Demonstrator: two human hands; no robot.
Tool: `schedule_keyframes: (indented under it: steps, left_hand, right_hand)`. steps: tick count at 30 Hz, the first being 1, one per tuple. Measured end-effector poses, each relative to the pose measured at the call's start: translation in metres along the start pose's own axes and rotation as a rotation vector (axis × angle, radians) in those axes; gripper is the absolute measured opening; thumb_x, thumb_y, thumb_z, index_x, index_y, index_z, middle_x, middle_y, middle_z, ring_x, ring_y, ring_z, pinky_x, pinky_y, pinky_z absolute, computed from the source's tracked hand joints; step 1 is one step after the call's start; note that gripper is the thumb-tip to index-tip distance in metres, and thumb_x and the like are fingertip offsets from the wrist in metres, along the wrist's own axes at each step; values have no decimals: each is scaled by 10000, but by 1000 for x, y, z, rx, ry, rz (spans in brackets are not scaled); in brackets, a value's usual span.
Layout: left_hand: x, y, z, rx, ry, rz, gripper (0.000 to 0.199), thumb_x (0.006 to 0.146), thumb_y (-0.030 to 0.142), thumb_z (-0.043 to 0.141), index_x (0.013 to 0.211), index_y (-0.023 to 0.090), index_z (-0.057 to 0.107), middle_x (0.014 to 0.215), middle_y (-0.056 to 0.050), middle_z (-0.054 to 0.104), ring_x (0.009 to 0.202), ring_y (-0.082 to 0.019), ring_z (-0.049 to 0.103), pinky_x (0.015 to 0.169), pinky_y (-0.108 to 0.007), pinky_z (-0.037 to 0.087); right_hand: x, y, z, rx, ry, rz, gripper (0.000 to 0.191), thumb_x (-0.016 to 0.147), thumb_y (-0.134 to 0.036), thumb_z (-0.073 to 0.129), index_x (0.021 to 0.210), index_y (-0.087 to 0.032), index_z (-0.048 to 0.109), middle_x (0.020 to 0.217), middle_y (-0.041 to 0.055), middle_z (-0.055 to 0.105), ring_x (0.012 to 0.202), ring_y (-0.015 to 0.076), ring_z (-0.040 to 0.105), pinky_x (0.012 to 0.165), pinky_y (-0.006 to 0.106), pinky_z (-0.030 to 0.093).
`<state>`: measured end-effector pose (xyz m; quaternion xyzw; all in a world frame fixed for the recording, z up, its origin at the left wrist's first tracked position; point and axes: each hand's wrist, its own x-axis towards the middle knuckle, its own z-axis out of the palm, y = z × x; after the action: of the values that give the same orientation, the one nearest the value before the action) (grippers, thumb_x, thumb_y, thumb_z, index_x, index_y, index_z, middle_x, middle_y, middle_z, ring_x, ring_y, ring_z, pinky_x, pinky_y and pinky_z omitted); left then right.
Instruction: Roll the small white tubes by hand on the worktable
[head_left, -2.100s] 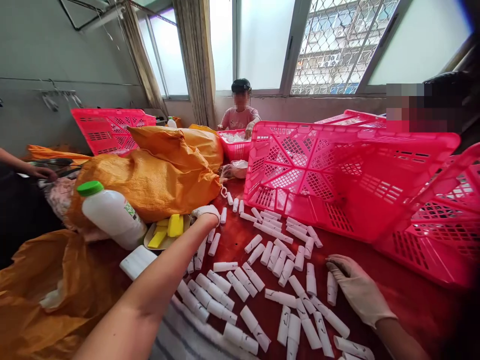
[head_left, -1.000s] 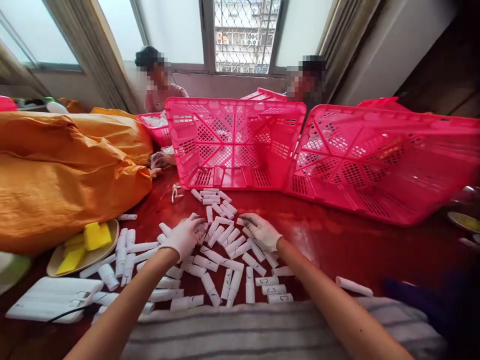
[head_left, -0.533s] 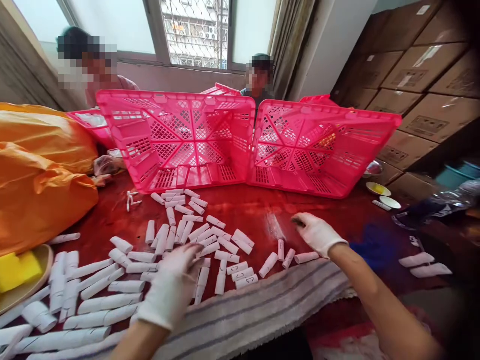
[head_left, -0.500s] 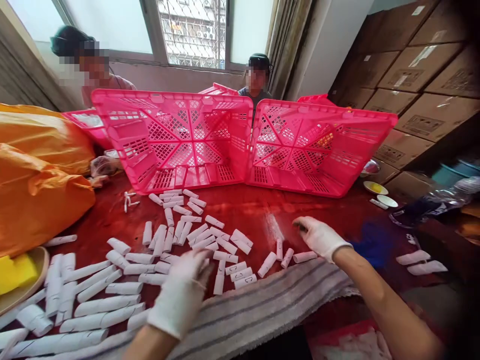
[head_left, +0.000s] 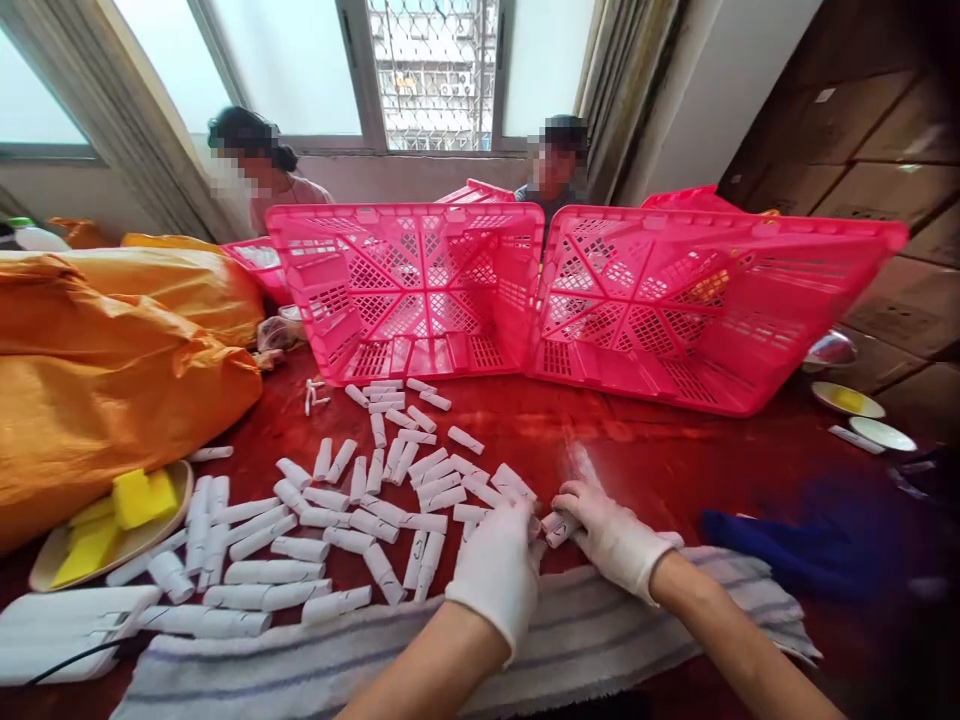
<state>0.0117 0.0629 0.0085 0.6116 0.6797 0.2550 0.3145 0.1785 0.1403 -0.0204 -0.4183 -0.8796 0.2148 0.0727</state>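
Note:
My left hand [head_left: 498, 570], in a white glove, is low at the centre with its fingertips at a small white roll; its grip is partly hidden. Facing it, my right hand [head_left: 616, 540], also gloved, has its fingers closed around a white roll with a dark curved mark [head_left: 558, 530]. Several white rolls [head_left: 300, 548] lie spread on the red table to the left of my hands. A grey striped towel [head_left: 570, 640] runs along the near edge, under my wrists.
Two pink baskets [head_left: 420, 375] [head_left: 645, 392] lie on their sides at the back. Orange bags [head_left: 127, 360], yellow sponges on a tray [head_left: 184, 490] and a white device [head_left: 67, 630] are at left. A blue cloth [head_left: 787, 550] lies right. Two people sit behind the baskets.
The view has turned left. My left hand has moved right, up to my right hand, and my right hand has come down onto a roll near the towel.

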Motion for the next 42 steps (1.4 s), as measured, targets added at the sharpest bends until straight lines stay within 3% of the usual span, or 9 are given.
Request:
schedule_keyframes:
  steps: [4, 8, 17, 24, 28, 33, 37, 40, 42]
  left_hand:
    - [-26, -25, -30, -339, 191, -124, 143, 756, 177, 594, 892, 208, 564, 848, -32, 652, 786, -179, 636, 747, -296, 510]
    - [-36, -50, -35, -543, 272, -218, 184, 705, 193, 655, 855, 200, 549, 838, -22, 656, 792, -187, 644, 767, -317, 517]
    - [-41, -60, -20, -691, 133, -117, 320, 786, 270, 635, 1095, 203, 579, 1087, -77, 671, 1020, -223, 624, 934, -358, 469]
    - [-40, -51, -19, -728, 25, -143, 335, 774, 394, 631, 1028, 179, 599, 798, -31, 640, 650, -139, 557, 591, -257, 439]
    - [-42, -46, -19, -763, -37, -179, 387, 741, 463, 653, 989, 171, 598, 695, 1, 584, 516, -82, 430, 474, -212, 326]
    - [-40, -44, -15, -893, -200, -193, 445, 769, 606, 570, 909, 184, 555, 619, 39, 542, 417, -45, 327, 425, -193, 262]
    - [-36, -43, -12, -864, -190, -168, 452, 783, 626, 537, 893, 189, 564, 669, 22, 578, 448, -62, 380, 435, -197, 274]
    - [-37, -36, -10, -771, -159, -114, 403, 754, 532, 625, 981, 201, 604, 862, -30, 654, 696, -138, 562, 622, -227, 426]
    - [-40, -28, -9, -760, -155, -106, 422, 702, 477, 692, 1013, 201, 621, 993, -54, 660, 899, -190, 579, 785, -250, 436]
  right_hand:
    - [11, -19, 11, 43, -50, 63, 268, 678, -80, 579, 917, -194, 621, 922, 53, 618, 776, 179, 586, 709, 276, 452]
    - [20, -38, 15, 164, -123, 35, 298, 663, -110, 613, 944, -203, 648, 927, 48, 642, 808, 201, 601, 714, 285, 465]
    - [11, -37, 28, 557, 115, 22, 257, 842, -390, 552, 971, -215, 690, 960, 78, 681, 911, 235, 606, 859, 382, 480]
    - [-6, -75, 12, 1197, 361, 280, 435, 690, -598, 697, 814, -188, 622, 628, -14, 542, 514, 102, 433, 485, 237, 373]
    - [-8, -78, 8, 1214, 339, 326, 472, 663, -637, 696, 737, -181, 597, 578, -42, 454, 482, 76, 338, 446, 217, 274]
    - [-17, -73, -2, 1068, 301, 329, 466, 736, -643, 625, 733, -178, 645, 596, -25, 516, 506, 85, 391, 455, 214, 318]
    - [-31, -74, 5, 1045, 201, 285, 420, 794, -544, 631, 1046, -211, 679, 784, 18, 672, 638, 138, 572, 591, 246, 480]
    - [-40, -73, 15, 1007, 319, 194, 385, 831, -440, 633, 1168, -255, 630, 1093, 53, 680, 974, 203, 629, 883, 317, 502]
    - [-43, -73, 16, 1057, 453, 165, 313, 838, -386, 640, 1130, -274, 626, 1044, 45, 691, 962, 195, 649, 895, 326, 513]
